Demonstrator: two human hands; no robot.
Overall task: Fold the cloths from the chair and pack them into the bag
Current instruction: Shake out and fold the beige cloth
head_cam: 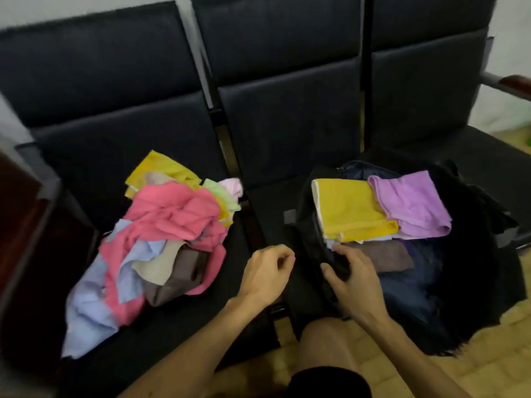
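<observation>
Cloths (161, 242): unfolded heap of pink, pale blue, beige, brown and yellow on the left seat of the chair (94, 156); black bag (474, 254) lies open on the seat to the right; inside it, folded yellow cloth (347, 208) far left, purple cloth (411, 205) touching its right edge, brown cloth (388, 254) nearer; left hand (267, 271) between heap and bag, fingers loosely curled, holding nothing; right hand (353, 282) grips the bag's near-left rim between thumb and fingers.
</observation>
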